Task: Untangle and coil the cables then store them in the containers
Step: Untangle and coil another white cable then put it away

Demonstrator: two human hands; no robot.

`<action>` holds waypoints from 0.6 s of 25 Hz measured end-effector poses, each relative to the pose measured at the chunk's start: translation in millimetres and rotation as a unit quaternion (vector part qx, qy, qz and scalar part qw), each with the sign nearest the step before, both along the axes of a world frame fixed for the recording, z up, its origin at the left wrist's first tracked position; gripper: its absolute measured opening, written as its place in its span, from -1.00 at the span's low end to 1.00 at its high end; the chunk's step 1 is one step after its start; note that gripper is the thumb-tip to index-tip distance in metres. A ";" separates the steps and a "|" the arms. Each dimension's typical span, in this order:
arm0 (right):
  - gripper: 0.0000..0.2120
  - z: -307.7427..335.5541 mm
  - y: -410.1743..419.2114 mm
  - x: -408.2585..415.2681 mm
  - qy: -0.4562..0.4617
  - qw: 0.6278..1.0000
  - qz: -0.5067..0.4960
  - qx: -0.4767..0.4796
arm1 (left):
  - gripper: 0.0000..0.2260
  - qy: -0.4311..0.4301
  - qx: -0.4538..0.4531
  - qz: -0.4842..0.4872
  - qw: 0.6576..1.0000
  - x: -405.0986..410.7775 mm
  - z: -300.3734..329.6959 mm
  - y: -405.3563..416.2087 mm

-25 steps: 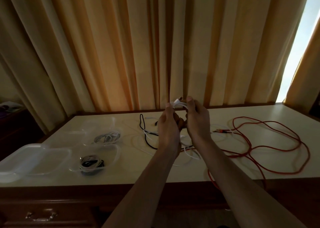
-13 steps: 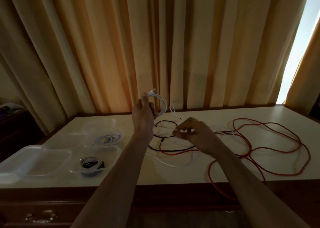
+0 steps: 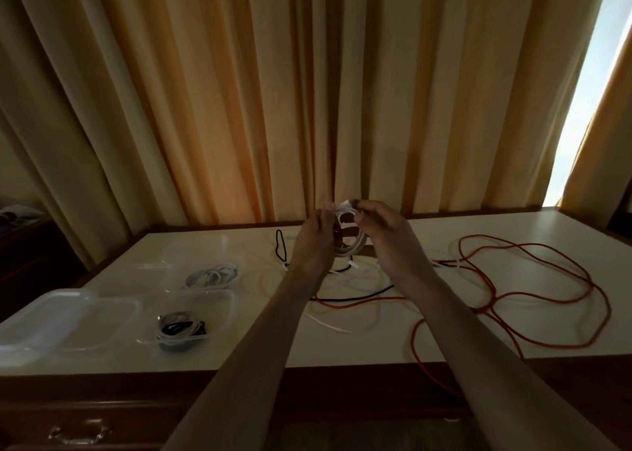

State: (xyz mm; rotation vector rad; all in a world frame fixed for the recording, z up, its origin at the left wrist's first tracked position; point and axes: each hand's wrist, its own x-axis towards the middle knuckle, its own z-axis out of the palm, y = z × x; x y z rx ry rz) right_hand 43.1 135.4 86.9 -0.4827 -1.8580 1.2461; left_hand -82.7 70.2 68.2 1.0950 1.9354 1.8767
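Above the middle of the table, my left hand (image 3: 313,245) and my right hand (image 3: 386,233) both grip a small coil of white cable (image 3: 349,247) held between them. More white cable (image 3: 328,322) trails on the table below, mixed with a black cable (image 3: 280,245). A long red cable (image 3: 533,290) sprawls in loops over the right half and drops over the front edge. Two clear containers on the left hold coils: a white coil (image 3: 213,276) farther back, and a black-and-white coil (image 3: 179,329) nearer.
An upturned clear lid or container (image 3: 61,320) lies at the table's front left corner. The cream table (image 3: 342,351) has a dark wooden front with a drawer handle (image 3: 80,433). Orange curtains hang right behind it.
My hands parted, the left lifting the coil and the right reaching down to the table cables. They have come together again, both holding the white coil.
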 end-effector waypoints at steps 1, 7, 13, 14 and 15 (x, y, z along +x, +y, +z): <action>-0.80 0.8 -1.1 -1.1 -0.010 1.000 -0.006 0.009 | -0.48 0.016 -0.003 0.003 1.000 2.1 -0.3 2.0; -0.70 12.5 -0.7 4.2 0.001 1.000 -0.010 0.002 | -0.58 0.225 0.044 0.063 0.971 11.8 -3.3 8.3; -0.62 23.5 7.2 10.9 -0.005 1.000 -0.018 0.010 | -0.53 0.154 0.047 -0.120 0.980 15.3 2.7 0.0; -0.61 26.0 7.6 13.0 -0.008 1.000 -0.018 0.016 | -0.56 0.151 0.048 -0.136 0.978 14.5 3.3 0.2; -0.61 28.1 8.1 15.5 -0.011 1.000 -0.021 0.020 | -0.57 0.159 0.048 -0.141 0.976 14.5 4.5 0.9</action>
